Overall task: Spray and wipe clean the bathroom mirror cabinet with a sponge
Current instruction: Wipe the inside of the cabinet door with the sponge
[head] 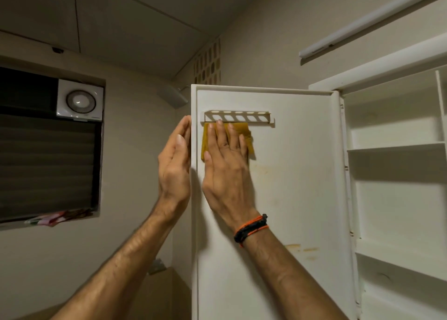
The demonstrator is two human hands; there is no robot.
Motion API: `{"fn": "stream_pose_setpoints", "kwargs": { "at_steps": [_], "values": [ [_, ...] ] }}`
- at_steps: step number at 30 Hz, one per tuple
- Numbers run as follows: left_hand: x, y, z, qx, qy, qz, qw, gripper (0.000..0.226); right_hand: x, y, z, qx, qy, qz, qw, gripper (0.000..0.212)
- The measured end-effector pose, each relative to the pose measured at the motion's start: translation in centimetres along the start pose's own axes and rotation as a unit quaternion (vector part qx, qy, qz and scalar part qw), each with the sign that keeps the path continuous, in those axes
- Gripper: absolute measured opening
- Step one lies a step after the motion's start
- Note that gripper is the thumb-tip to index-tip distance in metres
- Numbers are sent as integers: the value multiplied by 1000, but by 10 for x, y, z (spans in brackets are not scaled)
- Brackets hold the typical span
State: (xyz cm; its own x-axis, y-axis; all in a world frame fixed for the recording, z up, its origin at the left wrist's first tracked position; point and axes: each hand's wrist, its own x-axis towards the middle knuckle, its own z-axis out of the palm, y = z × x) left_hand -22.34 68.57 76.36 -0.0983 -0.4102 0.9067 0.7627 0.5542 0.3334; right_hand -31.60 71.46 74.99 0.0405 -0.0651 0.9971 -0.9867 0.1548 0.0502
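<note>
An exhaust fan [80,101] and a louvred window [48,167] are seen on the left wall, a tube light [372,19] above the open cabinet [396,130]. One slotted rack [238,117] is fixed near the door's [290,186] top edge. One yellow sponge [244,132], flat and thin, is pressed just below the rack by the right hand [226,167], fingers straight. The door's free edge is steadied by the left hand [175,161], fingers extended.

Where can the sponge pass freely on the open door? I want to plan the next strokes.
Bare door panel lies right of the right hand, between the slotted rack and the hinge edge, and down past the brown stains. It is crowded at top left: sponge under the rack, left hand on the door's edge.
</note>
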Motion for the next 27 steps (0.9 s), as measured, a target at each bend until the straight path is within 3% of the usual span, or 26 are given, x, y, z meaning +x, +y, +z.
{"fn": "stream_pose_setpoints", "kwargs": {
  "at_steps": [14, 27],
  "values": [
    [-26, -24, -13, 28, -21, 12, 999, 48, -29, -5, 1, -16, -27, -17, 999, 55],
    [-45, -39, -7, 98, 35, 24, 994, 44, -43, 92, -37, -37, 15, 9, 999, 55]
  ]
}}
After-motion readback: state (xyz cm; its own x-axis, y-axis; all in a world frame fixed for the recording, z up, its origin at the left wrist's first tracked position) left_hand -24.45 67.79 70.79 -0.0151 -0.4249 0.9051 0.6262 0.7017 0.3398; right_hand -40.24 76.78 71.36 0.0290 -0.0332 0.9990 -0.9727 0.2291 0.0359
